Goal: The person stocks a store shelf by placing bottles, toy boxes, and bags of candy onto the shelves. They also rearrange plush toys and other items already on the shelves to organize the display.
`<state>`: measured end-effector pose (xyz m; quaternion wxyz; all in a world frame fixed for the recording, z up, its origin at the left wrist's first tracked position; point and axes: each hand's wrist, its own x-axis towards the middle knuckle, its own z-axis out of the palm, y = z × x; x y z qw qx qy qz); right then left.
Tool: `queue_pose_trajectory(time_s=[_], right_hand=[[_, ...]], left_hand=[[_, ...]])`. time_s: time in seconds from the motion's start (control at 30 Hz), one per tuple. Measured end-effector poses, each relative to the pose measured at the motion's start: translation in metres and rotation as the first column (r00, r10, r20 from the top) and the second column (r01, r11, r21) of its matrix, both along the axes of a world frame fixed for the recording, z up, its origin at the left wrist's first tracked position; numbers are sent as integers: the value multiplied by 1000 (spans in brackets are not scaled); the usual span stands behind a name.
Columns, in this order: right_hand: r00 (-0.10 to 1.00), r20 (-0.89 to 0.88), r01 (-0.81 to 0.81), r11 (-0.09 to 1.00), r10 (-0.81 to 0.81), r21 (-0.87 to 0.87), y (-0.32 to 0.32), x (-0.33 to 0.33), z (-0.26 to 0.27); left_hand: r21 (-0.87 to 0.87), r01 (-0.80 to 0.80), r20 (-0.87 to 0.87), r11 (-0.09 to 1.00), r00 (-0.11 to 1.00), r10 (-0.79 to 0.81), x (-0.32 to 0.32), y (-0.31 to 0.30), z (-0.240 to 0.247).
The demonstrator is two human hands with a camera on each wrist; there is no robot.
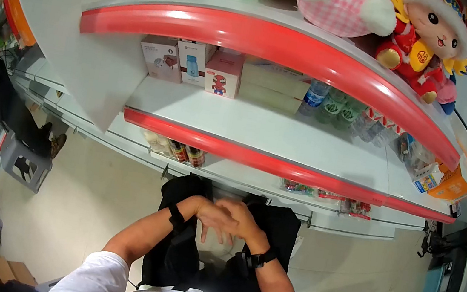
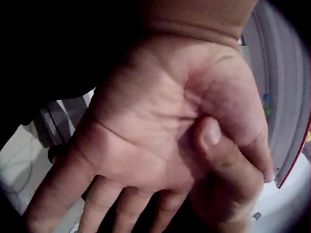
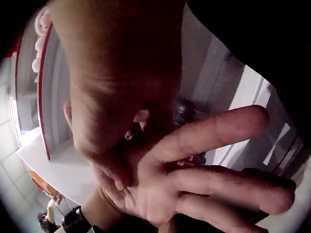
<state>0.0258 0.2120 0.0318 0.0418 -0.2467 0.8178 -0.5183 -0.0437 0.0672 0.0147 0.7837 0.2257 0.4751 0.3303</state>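
Note:
In the head view both hands meet over the lap, below the shelves. The left hand (image 1: 215, 218) has its fingers spread and pointing down. Its palm faces the camera in the left wrist view, where the left hand (image 2: 141, 126) holds no object. My right hand (image 1: 242, 218) grips the left hand at its thumb side. The right thumb (image 2: 211, 138) presses into the left palm near the base of the thumb. In the right wrist view the right hand (image 3: 114, 121) curls over the left hand, whose fingers (image 3: 214, 133) reach out straight to the right.
A white shelf (image 1: 237, 119) with red edging stands in front, holding boxes (image 1: 162, 58) and bottles (image 1: 331, 107). Plush toys (image 1: 345, 5) line the upper shelf. An orange box (image 1: 454, 182) sits at the right end. A grey stool (image 1: 26, 166) and another person's legs (image 1: 15, 113) are at left.

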Motion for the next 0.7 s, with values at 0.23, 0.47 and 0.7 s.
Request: queue_pose_trajectory(time_s=[0.23, 0.47, 0.7], right_hand=[[998, 64, -17, 984, 5, 178, 3, 0, -14], [995, -103, -3, 994, -9, -112, 1, 0, 0], [987, -155, 54, 991, -34, 127, 7, 5, -13]], left_hand=[[-15, 1, 15, 1000, 1000, -1, -1, 2, -2], [-8, -3, 34, 1000, 999, 3, 1, 2, -4], [-9, -20, 21, 1000, 1000, 21, 3, -1, -8]])
